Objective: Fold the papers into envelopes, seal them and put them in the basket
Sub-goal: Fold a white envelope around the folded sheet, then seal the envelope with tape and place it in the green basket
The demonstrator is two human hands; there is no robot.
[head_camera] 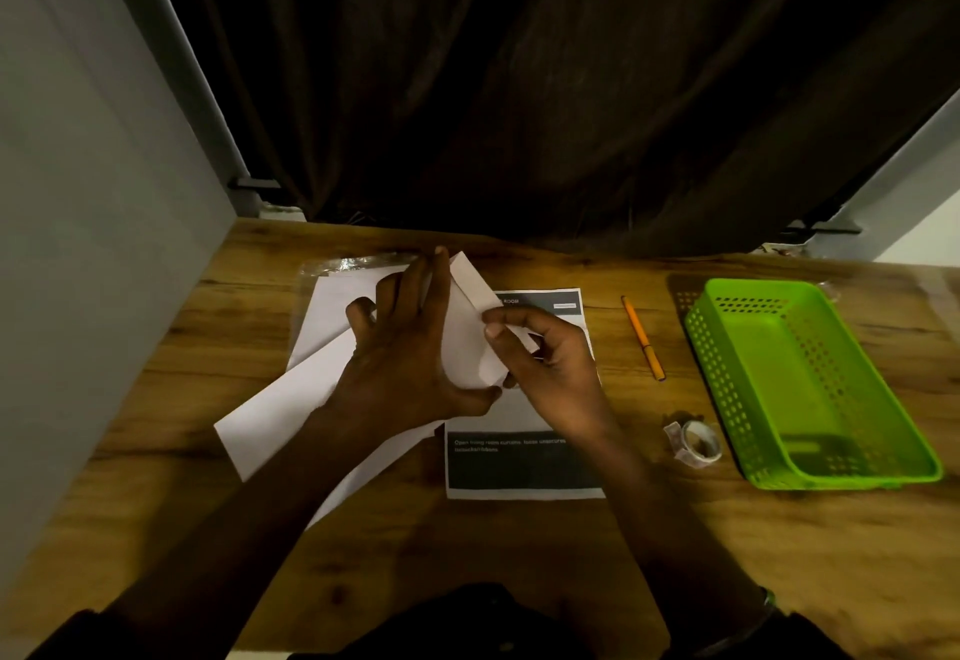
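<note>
A partly folded white paper [467, 326] is held just above the wooden table [519, 555], between both hands. My left hand [410, 347] lies along its left side with straight fingers pointing away and the thumb under its lower edge. My right hand [540, 358] pinches a folded flap of the paper between thumb and fingers. A stack of plain white sheets [291, 399] lies under my left forearm. The green plastic basket [810, 384] stands at the right, with nothing visible inside.
A printed sheet with dark bands [519, 467] lies under my hands. An orange pen [643, 338] and a roll of clear tape [696, 443] sit between the sheet and the basket. A dark curtain hangs behind the table; a grey wall closes the left side.
</note>
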